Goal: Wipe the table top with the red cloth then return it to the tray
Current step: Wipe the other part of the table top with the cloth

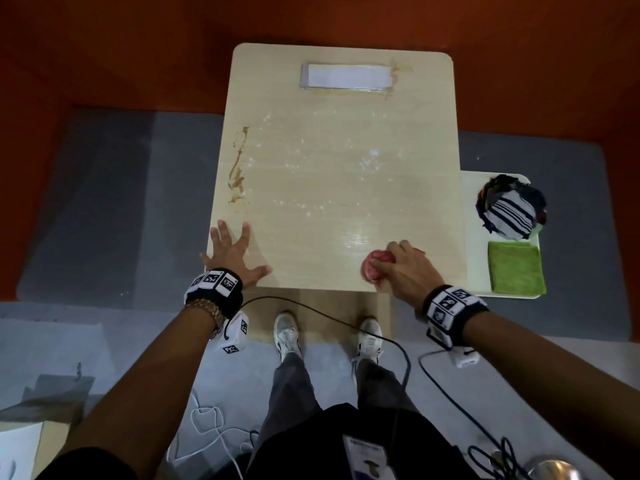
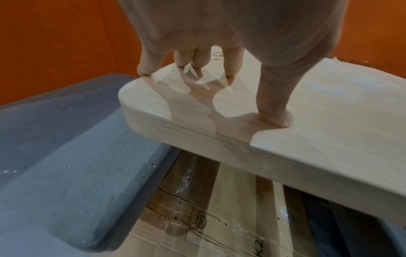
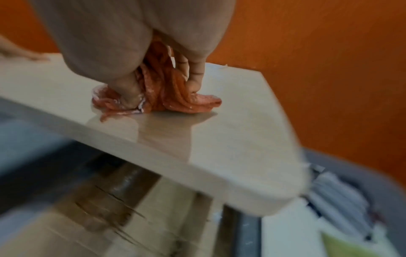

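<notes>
The red cloth (image 1: 375, 268) is bunched on the light wooden table top (image 1: 332, 188) near its front right corner. My right hand (image 1: 403, 268) grips the cloth (image 3: 167, 97) from above and presses it onto the wood. At the front left corner my left hand (image 1: 232, 252) lies flat with fingers spread, the fingertips (image 2: 279, 120) touching the table (image 2: 329, 113). A brown smear (image 1: 239, 168) runs along the left edge, another (image 1: 398, 72) sits at the far right, and white specks dot the middle. The white tray (image 1: 474, 237) stands to the right of the table.
On the tray lie a folded green cloth (image 1: 516, 268) and a dark striped bundle of cloths (image 1: 510, 209). A flat white rectangle (image 1: 346, 77) rests at the table's far edge. Grey mats, cardboard and cables cover the floor by my feet.
</notes>
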### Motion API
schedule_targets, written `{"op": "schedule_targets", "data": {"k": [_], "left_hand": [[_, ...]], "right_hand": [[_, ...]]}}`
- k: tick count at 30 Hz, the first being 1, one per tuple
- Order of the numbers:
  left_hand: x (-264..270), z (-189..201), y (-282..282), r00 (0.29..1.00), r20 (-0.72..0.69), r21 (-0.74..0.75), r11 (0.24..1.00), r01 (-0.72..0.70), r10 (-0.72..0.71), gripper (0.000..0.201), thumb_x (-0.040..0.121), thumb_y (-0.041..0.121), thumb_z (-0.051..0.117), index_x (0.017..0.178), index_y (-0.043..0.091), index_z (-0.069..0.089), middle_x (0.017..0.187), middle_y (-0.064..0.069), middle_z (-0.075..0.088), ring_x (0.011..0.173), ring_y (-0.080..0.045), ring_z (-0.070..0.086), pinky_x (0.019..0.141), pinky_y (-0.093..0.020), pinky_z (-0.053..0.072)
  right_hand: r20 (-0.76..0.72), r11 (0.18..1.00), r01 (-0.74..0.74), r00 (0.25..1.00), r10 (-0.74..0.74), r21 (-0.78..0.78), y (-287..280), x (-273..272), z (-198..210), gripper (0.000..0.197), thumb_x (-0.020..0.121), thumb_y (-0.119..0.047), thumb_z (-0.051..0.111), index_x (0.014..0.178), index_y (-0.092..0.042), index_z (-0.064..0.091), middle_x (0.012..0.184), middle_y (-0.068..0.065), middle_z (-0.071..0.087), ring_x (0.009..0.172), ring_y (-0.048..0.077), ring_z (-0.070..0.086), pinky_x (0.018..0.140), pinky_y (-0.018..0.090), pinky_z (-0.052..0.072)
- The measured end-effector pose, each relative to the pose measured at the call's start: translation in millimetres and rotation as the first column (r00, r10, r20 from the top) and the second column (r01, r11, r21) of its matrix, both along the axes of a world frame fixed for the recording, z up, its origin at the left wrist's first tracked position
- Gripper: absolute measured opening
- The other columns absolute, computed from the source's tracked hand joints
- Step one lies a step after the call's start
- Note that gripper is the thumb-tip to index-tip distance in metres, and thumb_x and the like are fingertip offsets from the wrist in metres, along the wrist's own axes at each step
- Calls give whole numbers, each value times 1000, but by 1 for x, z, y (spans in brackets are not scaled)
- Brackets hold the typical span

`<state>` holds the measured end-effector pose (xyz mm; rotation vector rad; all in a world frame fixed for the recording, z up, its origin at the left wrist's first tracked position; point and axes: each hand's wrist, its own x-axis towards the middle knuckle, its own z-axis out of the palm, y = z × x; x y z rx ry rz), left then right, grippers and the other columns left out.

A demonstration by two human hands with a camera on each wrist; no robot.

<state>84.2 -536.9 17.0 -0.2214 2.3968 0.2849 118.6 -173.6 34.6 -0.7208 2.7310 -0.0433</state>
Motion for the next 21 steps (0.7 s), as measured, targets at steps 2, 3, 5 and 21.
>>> {"op": "schedule_targets", "data": {"k": [2, 3, 5, 21], "left_hand": [[0, -1, 2, 1000, 5, -4, 1000, -2, 2, 114, 70, 70, 64, 149, 39, -13, 153, -7, -34, 143, -29, -26, 111, -68, 8], [1, -2, 2, 1000, 3, -4, 1000, -7, 7, 114, 71, 69, 64, 149, 40, -14, 153, -6, -35, 143, -29, -26, 110, -69, 8], [3, -2, 3, 1000, -2, 13, 1000, -24, 24, 113, 71, 68, 65, 148, 42, -13, 152, -3, -36, 144, -27, -26, 107, -73, 9], [-1, -4, 5, 1000, 0, -24, 1000, -14, 14, 114, 71, 67, 65, 149, 37, -13, 153, -8, -33, 143, -31, -25, 112, -67, 6]], "right_hand": [[-6, 998, 5, 1000, -4, 61, 15, 0, 2, 33, 69, -29, 82, 100, -25, 74, 94, 8, 57, 83, 27, 53, 63, 36, 49], [-2, 998, -6, 1000, 6, 69, 7, -3, 2, 30, 68, -27, 81, 96, -24, 74, 93, 9, 58, 82, 28, 54, 62, 37, 49], [-9, 999, -28, 1000, 28, 19, -27, -12, 1, 23, 66, -26, 80, 88, -21, 74, 89, 11, 59, 80, 32, 56, 60, 39, 48], [22, 999, -47, 999, 47, -12, -96, -8, -3, 30, 71, -25, 78, 100, -17, 74, 101, 12, 58, 91, 32, 54, 69, 41, 50]]}}
